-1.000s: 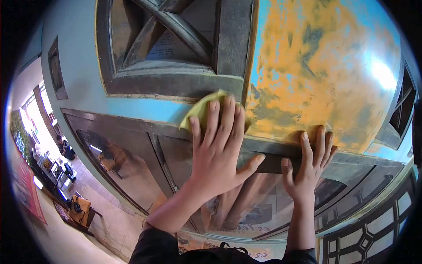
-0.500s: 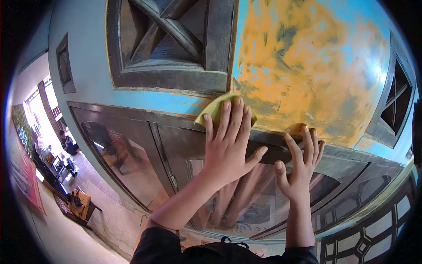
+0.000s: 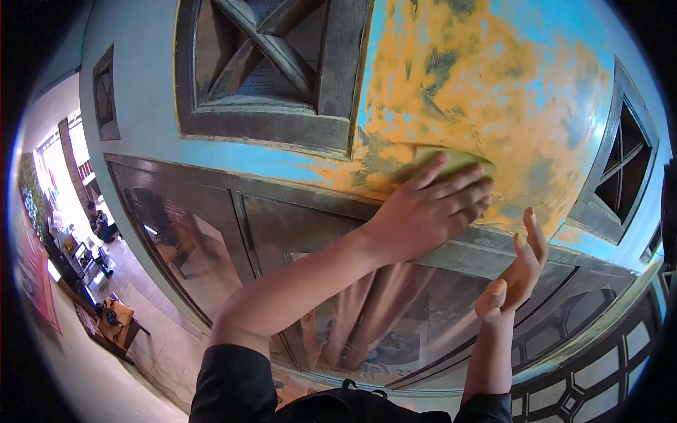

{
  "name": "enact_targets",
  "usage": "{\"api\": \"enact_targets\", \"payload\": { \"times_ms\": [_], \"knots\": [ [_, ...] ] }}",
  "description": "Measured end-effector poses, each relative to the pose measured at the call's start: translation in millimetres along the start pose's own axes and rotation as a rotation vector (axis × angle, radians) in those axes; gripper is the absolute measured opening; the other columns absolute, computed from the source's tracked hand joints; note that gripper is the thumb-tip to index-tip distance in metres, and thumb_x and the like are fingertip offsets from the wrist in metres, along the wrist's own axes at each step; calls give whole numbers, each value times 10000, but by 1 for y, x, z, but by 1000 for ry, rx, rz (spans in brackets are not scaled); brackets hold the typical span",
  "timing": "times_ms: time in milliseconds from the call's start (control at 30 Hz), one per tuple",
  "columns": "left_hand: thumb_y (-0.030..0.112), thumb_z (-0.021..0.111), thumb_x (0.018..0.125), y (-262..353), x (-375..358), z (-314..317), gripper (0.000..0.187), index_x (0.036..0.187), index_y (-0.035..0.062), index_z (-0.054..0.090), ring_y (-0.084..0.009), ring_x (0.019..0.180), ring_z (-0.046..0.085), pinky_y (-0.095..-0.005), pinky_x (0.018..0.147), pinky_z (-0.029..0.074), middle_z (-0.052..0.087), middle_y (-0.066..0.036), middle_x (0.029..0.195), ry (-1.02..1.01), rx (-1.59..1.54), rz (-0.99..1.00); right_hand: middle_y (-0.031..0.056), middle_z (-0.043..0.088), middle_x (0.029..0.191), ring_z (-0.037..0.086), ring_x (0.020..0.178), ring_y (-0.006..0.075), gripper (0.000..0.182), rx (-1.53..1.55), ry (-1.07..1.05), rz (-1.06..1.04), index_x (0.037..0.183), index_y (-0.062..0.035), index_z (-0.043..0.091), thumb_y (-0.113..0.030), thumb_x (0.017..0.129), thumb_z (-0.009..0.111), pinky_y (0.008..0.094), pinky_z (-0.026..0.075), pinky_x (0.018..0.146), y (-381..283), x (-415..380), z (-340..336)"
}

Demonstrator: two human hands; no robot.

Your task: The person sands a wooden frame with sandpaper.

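Nine o'clock: a seated person point(image 3: 104, 227) on the tiled floor point(image 3: 166, 338). Eight o'clock: an orange chair point(image 3: 120, 314) bearing a dark object, too small to identify. Eleven o'clock: a dark vent frame point(image 3: 264, 125) containing crossed bars, with lettering visible behind them. Two o'clock: the left hand point(image 3: 441, 208), open, fingers extended and thumb hidden, presses the yellow-green sheet point(image 3: 455, 161) flat against the orange-patched wall point(image 3: 486, 92), not clamped around it. Between three and four o'clock: the right hand point(image 3: 518, 271), thumb and fingers apart, beside the wooden ledge; contact cannot be determined. Three o'clock: a second vent frame point(image 3: 603, 221), likewise containing crossed bars.
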State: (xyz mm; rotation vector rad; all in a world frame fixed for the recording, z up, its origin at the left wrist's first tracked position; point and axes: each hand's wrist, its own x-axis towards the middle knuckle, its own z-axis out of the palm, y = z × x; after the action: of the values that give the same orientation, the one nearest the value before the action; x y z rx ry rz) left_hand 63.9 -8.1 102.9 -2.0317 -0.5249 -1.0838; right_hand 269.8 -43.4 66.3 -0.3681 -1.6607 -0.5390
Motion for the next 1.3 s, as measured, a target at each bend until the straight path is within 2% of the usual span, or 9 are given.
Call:
{"api": "enact_targets", "payload": {
  "times_ms": [100, 233, 400, 500, 700, 900, 1033, 1133, 1300],
  "knots": [
    [201, 621, 879, -9, 5, 7, 249, 1111, 205, 712, -183, 1292, 584, -470, 1142, 427, 691, 60, 1104, -18, -116, 236, 291, 537, 1377, 525, 1308, 438, 622, 113, -28, -114, 1315, -36, 574, -567, 1008, 470, 565, 398, 1096, 1, 18, 0],
    [237, 649, 864, -7, -20, 7, 262, 1113, 253, 728, -166, 1271, 590, -441, 1145, 404, 689, 69, 1151, 109, 13, 181, 269, 589, 1345, 517, 1331, 419, 690, 346, -234, 156, 1296, -5, 625, -602, 992, 462, 530, 392, 1104, 0, 34, 14],
    [275, 670, 894, -14, -68, -8, 281, 1169, 288, 728, -168, 1276, 587, -445, 1185, 309, 681, 63, 1229, 153, 147, 3, 140, 542, 1462, 436, 1409, 387, 634, -67, -546, -45, 1380, -92, 594, -556, 951, 561, 546, 284, 1174, 3, 37, 23],
    [391, 645, 911, -24, -87, -22, 428, 1285, 186, 682, -248, 1376, 504, -503, 1225, 206, 619, -47, 1379, 75, 191, -125, 36, 444, 1566, 369, 1460, 326, 643, -403, -666, -117, 1449, -203, 552, -509, 890, 639, 527, 239, 1204, -3, 38, 31],
    [457, 481, 977, -46, -69, -47, 673, 1523, 66, 436, -402, 1529, 219, -610, 1218, 34, 324, -147, 1634, -106, 350, -314, 15, 461, 1549, 392, 1438, 314, 665, -615, -500, -193, 1441, -282, 559, -523, 834, 685, 530, 269, 1189, 2, 88, 38],
    [389, 409, 1014, -79, -27, -75, 607, 1554, 112, 400, -404, 1533, 203, -640, 1205, 53, 297, -121, 1651, -127, 519, -269, -10, 525, 1465, 505, 1334, 254, 543, -646, -549, -516, 1353, -361, 617, -647, 896, 549, 514, 319, 1170, 16, 66, 56],
    [421, 385, 1029, -110, 12, -87, 616, 1559, 107, 380, -385, 1536, 196, -638, 1207, 92, 275, -118, 1656, -98, 517, -158, 65, 543, 1412, 502, 1348, 278, 624, -697, -361, -404, 1347, -213, 635, -662, 931, 509, 535, 360, 1143, 20, 111, 41],
    [442, 325, 1067, -109, 37, -94, 629, 1555, 46, 353, -410, 1541, 149, -666, 1194, 105, 224, -164, 1665, -156, 502, -184, 98, 564, 1376, 496, 1348, 358, 632, -452, -618, -648, 1295, -189, 673, -672, 913, 530, 543, 328, 1159, 25, 86, 55],
    [451, 321, 1060, -102, 35, -94, 638, 1553, 49, 362, -423, 1531, 186, -696, 1173, 113, 245, -157, 1661, -178, 467, -215, 43, 580, 1393, 491, 1378, 279, 623, -630, -512, -518, 1258, -208, 676, -684, 952, 414, 515, 364, 1156, 34, 123, 30]
  ]
}}
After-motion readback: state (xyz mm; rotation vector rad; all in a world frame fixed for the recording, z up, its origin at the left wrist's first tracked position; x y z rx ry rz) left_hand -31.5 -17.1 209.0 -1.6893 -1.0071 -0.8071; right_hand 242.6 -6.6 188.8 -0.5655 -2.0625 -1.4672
